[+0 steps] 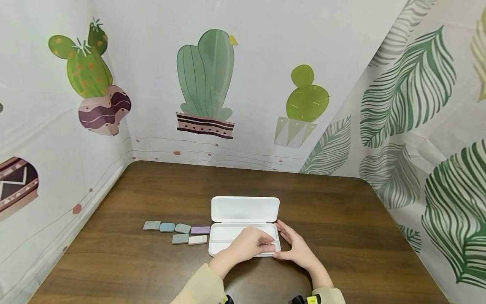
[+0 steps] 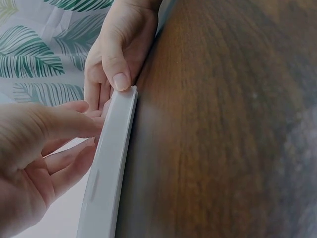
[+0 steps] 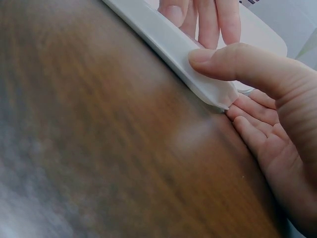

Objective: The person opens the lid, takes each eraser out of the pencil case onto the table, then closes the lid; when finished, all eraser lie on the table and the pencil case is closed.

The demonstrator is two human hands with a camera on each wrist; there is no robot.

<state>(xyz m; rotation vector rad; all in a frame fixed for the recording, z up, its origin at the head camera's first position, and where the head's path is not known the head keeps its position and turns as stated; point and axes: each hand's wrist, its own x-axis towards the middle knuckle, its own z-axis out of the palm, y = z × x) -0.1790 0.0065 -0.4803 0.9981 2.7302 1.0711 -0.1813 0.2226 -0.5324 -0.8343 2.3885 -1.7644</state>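
Observation:
A white hinged case (image 1: 217, 248), shaped like a pencil case, lies on the table with its lid (image 1: 244, 210) raised at the back. My left hand (image 1: 248, 244) reaches over the front rim into the right end of its tray, fingers bent down. Its fingertips are partly hidden behind the front wall in both wrist views, so I cannot tell whether they hold anything. My right hand (image 1: 298, 249) grips the case's right end, thumb on the front corner and fingers along the far side. In the right wrist view, that thumb (image 3: 223, 60) presses the front wall.
Left of the case lie small flat blocks in two rows: grey (image 1: 152, 226), blue (image 1: 167, 227), grey-green (image 1: 182, 228) and purple (image 1: 200, 230) behind, darker grey (image 1: 180, 239) and white (image 1: 198, 240) in front. Patterned cloth (image 1: 258, 84) hangs behind the wooden table (image 1: 322, 202).

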